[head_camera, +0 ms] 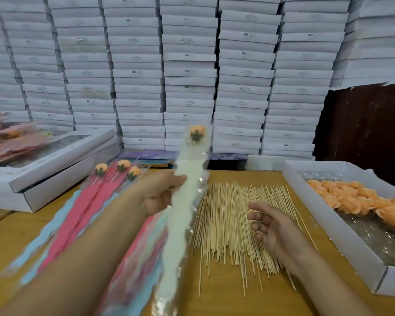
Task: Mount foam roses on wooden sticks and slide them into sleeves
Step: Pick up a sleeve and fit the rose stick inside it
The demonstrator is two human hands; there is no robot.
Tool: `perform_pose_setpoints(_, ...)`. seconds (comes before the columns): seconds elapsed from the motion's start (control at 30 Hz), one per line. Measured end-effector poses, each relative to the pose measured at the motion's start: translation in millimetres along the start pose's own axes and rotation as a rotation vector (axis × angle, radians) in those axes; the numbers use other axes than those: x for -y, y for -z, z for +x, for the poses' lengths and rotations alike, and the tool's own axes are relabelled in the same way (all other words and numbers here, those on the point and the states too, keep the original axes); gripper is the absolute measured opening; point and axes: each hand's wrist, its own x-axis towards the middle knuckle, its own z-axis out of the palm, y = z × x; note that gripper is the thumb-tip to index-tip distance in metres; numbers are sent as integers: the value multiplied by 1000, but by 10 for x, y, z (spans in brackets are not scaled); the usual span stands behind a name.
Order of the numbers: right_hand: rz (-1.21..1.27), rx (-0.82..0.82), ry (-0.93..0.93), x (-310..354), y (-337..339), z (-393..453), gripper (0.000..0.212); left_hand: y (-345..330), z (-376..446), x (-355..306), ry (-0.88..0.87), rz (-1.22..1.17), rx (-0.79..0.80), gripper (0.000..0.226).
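Three sleeved roses [114, 172] lie at ten o'clock, the left hand [162, 192] grips a fourth sleeved rose [197, 133], the right hand [271, 226] hovers loosely open and empty over many sticks [233, 213], and loose roses [351, 197] wait at three o'clock.

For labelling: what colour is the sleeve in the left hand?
White sleeve, clear edges; head view.

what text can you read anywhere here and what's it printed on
"SGS": on the ends of many stacked white boxes behind the table.
Smaller print lines on those box ends: too blurred to read.
Faint marks on the windowed box at left: unreadable.
No text shows on the sleeves, sticks or rose tray.
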Motion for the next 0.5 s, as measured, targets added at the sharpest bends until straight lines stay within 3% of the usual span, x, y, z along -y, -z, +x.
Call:
perform_pose_setpoints(0.13,-9,-2,8,8,-4,1,44,642,113,-100,-27,129,-228,14)
perform_pose_setpoints(0.3,-17,7,18,4,1,13,39,1567,219,44,-192,511,-743,45)
perform_pose_setpoints(0.5,-35,37,28,-23,15,33,37,2197,157,389,-177,712,-955,45)
